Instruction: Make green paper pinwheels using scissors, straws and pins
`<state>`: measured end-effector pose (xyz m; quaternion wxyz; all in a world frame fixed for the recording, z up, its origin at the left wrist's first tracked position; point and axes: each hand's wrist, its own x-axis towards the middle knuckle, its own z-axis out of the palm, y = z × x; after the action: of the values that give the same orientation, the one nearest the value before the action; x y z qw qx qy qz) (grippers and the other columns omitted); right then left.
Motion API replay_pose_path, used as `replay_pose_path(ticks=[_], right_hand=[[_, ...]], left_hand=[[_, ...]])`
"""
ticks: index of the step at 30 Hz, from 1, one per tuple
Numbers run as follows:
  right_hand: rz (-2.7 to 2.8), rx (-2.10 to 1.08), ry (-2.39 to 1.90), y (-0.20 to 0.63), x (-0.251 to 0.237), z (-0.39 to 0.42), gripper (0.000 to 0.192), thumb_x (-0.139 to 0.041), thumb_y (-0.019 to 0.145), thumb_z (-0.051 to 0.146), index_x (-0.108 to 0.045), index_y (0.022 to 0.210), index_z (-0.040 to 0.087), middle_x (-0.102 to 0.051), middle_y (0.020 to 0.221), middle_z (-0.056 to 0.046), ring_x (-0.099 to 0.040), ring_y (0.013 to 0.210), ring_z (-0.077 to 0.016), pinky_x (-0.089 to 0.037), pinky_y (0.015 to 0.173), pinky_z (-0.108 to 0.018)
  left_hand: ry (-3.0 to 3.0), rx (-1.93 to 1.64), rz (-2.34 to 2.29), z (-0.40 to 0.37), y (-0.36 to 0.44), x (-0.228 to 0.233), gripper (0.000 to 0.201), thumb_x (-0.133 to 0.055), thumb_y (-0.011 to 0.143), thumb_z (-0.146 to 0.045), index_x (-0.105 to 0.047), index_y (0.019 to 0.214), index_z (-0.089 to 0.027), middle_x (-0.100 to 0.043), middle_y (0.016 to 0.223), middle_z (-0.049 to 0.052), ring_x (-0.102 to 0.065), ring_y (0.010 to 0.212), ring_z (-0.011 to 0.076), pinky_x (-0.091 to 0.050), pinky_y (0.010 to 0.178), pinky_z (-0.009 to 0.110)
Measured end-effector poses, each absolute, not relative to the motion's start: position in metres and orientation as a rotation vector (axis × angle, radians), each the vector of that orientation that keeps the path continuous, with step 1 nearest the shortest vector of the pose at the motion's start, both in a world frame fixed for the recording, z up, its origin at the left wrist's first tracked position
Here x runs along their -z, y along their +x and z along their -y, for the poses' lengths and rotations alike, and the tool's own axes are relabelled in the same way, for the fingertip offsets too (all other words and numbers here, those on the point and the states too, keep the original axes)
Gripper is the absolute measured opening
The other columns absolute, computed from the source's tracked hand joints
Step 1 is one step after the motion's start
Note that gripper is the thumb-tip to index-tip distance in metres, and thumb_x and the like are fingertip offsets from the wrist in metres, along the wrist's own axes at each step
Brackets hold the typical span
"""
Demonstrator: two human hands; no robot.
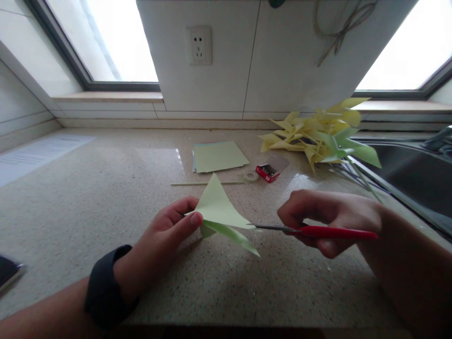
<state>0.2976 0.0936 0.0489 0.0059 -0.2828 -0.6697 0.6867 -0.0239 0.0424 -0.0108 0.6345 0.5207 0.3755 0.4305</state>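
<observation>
My left hand [176,226], with a dark band on its wrist, pinches a pale green sheet of paper [219,202] between thumb and fingers above the counter. The paper is cut, and one flap curls down toward me. My right hand [328,221] grips a pair of scissors [335,232] with red handles. Their dark blades point left, with the tips at the paper's right corner. Whether the blades are open or closed on the paper I cannot tell.
Behind the paper lie a stack of coloured sheets [221,156], a thin stick [190,184], a tape roll [251,176] and a small red box [268,172]. Yellow and green paper pinwheels [318,132] pile up beside the sink [406,165]. Printed pages [38,153] lie left.
</observation>
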Motion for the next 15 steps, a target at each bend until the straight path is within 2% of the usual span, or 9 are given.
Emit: replay_pose_path(ticks=[6, 10, 12, 15], right_hand=[[2.088, -2.109, -0.863, 0.300, -0.046, -0.094, 0.051, -0.084, 0.068, 0.058, -0.057, 0.072, 0.015, -0.053, 0.060, 0.004, -0.043, 0.050, -0.0052, -0.034, 0.043, -0.015], [2.054, -2.152, -0.860, 0.300, -0.043, -0.095, 0.051, -0.084, 0.069, 0.057, -0.056, 0.073, 0.015, -0.054, 0.060, 0.004, -0.045, 0.050, -0.0055, -0.034, 0.043, -0.015], [2.021, -2.177, -0.788, 0.300, -0.039, -0.096, 0.049, -0.084, 0.069, 0.055, -0.056, 0.074, 0.015, -0.055, 0.061, 0.003, -0.045, 0.049, -0.0054, -0.035, 0.041, -0.015], [1.966, -2.215, -0.701, 0.301, -0.032, -0.099, 0.046, -0.085, 0.070, 0.050, -0.057, 0.077, 0.015, -0.055, 0.061, 0.004, -0.044, 0.048, -0.0048, -0.036, 0.041, -0.015]], left_hand=[[1.192, -0.996, -0.847, -0.040, -0.023, 0.013, 0.026, -0.069, 0.092, -0.045, -0.061, 0.103, -0.022, -0.065, 0.090, 0.000, -0.059, 0.077, 0.0125, -0.046, 0.069, 0.020], [1.165, -1.096, -0.797, -0.039, -0.018, 0.010, 0.038, -0.075, 0.088, -0.040, -0.051, 0.117, -0.031, -0.065, 0.092, -0.004, -0.062, 0.074, 0.0121, -0.049, 0.065, 0.020], [1.260, -1.123, -0.819, -0.039, -0.016, 0.007, 0.038, -0.077, 0.086, -0.039, -0.058, 0.117, -0.030, -0.067, 0.090, -0.003, -0.062, 0.073, 0.0124, -0.049, 0.065, 0.020], [1.397, -1.153, -0.871, -0.040, -0.016, 0.002, 0.027, -0.083, 0.079, -0.036, -0.072, 0.101, -0.025, -0.067, 0.080, -0.002, -0.059, 0.071, 0.0123, -0.049, 0.063, 0.019]])
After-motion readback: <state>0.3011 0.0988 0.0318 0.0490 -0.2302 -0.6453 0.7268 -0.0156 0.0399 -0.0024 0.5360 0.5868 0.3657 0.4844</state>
